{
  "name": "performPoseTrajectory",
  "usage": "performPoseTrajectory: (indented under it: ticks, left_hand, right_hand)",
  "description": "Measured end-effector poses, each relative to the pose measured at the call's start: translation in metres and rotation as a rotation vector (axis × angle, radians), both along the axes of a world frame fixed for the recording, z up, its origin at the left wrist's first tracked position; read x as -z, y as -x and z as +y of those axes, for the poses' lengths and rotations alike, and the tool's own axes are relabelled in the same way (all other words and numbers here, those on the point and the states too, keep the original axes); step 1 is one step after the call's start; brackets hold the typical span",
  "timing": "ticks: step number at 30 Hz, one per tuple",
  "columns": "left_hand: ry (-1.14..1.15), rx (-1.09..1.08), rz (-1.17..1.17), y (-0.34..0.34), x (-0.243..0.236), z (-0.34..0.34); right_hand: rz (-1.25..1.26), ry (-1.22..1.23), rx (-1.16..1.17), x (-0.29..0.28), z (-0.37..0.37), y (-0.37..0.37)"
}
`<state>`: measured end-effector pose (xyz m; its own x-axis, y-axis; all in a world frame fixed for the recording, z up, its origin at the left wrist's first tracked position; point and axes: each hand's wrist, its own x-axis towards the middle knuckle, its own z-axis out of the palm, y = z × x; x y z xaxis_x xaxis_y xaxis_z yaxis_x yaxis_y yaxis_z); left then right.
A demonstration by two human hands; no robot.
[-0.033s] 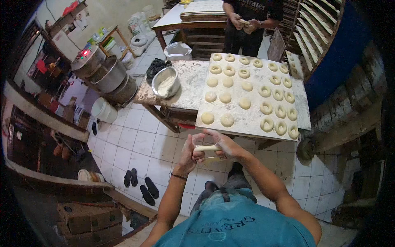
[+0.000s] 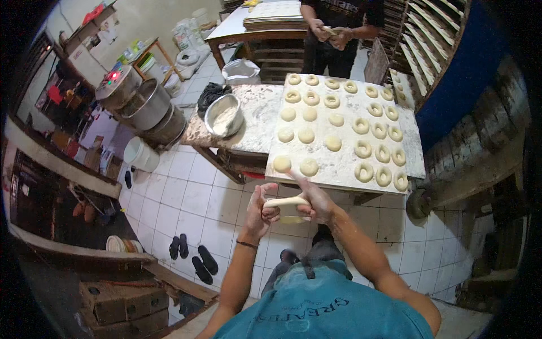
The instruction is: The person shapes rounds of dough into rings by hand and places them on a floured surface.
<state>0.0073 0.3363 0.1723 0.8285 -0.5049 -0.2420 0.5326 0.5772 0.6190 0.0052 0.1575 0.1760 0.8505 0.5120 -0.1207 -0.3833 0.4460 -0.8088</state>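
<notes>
Spanning the air just in front of the counter (image 2: 257, 121), a pale dough loop (image 2: 285, 201) hangs above the tiled floor (image 2: 214, 220). The left hand (image 2: 261, 212) curls its fingers round one end; the right hand (image 2: 317, 203) grips the other, a finger (image 2: 299, 179) stuck out toward the board (image 2: 336, 172). A second strand shows lower between them; I take it for the same loop's other side, though I can't be sure.

The thin span worries me most: pulled unevenly, it would probably neck and tear. Floured skin might let an end slip, and only tile lies underneath to catch it. That outstretched finger also seems very near the front-left discs (image 2: 309, 167), so a careless swing could dent one; whether it touches anything, I can't tell.

The board appears to jut past the counter's front edge, so a knock or a lean on its lip could shift it. The roomiest spot is the bare floured strip between the discs and the rings (image 2: 357, 172) on the right; those rings sit close together, with a slim margin along the right edge. To the left, a floury stretch of counter separates the board from the metal bowl (image 2: 239, 120), leaving elbow room. A co-worker (image 2: 333, 16) stands close behind the board, which tightens that end. Left of the hands, the floor gives space to step, with slippers (image 2: 201, 270) lying further back.
</notes>
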Motion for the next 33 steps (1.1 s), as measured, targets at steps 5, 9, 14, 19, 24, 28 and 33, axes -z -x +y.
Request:
performPoseTrajectory:
  ticks: [5,9,14,19,24,28,33]
  left_hand:
    - [0.24,-0.547,0.346,-0.015,0.046,-0.089]
    - [0.618,0.251,0.335,-0.007,0.066,-0.093]
    - [-0.325,0.33,0.229,-0.064,0.095,-0.148]
    - [-0.854,0.269,-0.285,-0.106,0.126,-0.2]
    - [-0.931,0.074,-0.52,-0.111,0.15,-0.198]
    - [-1.147,0.083,-0.552,-0.098,0.138,-0.193]
    - [-1.244,0.037,-0.571,-0.092,0.11,-0.176]
  right_hand:
    - [0.596,-0.614,0.821,0.044,0.002,-0.003]
    - [0.535,-0.445,0.412,0.062,-0.068,0.021]
    - [0.527,-0.293,0.312,0.098,-0.133,0.02]
    - [0.28,0.415,0.663,0.127,-0.169,-0.038]
    - [-0.066,0.823,0.564,0.109,-0.182,-0.076]
    - [-0.472,1.139,0.545,0.127,-0.192,-0.137]
    - [-0.744,1.456,-0.029,0.136,-0.192,-0.198]
